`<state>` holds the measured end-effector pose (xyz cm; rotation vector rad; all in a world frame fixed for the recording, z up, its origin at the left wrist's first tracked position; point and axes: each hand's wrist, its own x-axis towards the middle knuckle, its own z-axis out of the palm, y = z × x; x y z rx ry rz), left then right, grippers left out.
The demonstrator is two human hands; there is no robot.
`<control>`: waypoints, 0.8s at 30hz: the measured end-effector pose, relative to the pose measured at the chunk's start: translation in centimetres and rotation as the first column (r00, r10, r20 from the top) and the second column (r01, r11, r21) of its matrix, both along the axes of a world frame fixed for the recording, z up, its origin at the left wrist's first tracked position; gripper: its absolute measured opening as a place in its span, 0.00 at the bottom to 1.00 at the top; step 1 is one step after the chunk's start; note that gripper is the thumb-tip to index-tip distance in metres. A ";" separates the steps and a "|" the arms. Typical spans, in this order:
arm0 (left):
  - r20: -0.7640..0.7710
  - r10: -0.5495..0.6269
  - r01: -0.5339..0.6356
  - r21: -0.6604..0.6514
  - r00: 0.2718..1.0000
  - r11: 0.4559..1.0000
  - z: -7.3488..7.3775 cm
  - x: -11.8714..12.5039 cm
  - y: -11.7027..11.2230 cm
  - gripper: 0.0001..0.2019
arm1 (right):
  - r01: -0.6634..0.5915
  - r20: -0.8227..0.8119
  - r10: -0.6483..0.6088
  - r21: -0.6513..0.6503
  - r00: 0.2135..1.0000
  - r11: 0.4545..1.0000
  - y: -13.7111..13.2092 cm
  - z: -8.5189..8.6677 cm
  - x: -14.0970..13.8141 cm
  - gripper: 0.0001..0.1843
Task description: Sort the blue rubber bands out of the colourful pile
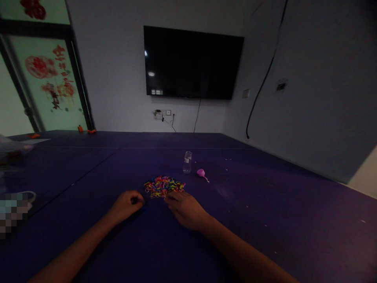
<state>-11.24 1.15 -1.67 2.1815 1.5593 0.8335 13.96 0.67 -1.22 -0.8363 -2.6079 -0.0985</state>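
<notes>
A small heap of many-coloured rubber bands (163,185) lies on the dark purple table (265,220). My left hand (127,205) rests just left of and below the heap, fingers curled in a loose fist; what it holds, if anything, is hidden. My right hand (184,207) lies knuckles up at the heap's near edge, its fingertips bent and touching the bands. Behind the heap stands a small clear bottle (187,162), upright, and to its right lies a pink funnel-like piece (202,173).
A black wall screen (191,63) hangs ahead, with sockets and cables below. A glass door with red paper cut-outs (50,78) is at the left. Clear bags (11,151) and a blurred patch sit at the table's left edge. Small orange bits lie far back left.
</notes>
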 end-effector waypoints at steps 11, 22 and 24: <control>-0.135 -0.033 0.051 0.128 0.990 0.991 0.3 -0.1 -0.3 0.10 | 0.034 -0.045 -0.035 -0.017 0.998 0.999 0.2 -0.1 0.1 0.16; -0.295 0.083 0.002 0.276 0.952 0.961 0.9 0.1 -0.7 0.09 | 0.170 -0.112 -0.175 -0.055 0.978 0.984 1.1 -0.8 0.3 0.14; -0.293 0.086 0.003 0.288 0.952 0.958 0.9 0.1 -0.7 0.10 | 0.190 -0.133 -0.198 -0.069 0.971 0.979 1.4 -1.0 0.5 0.14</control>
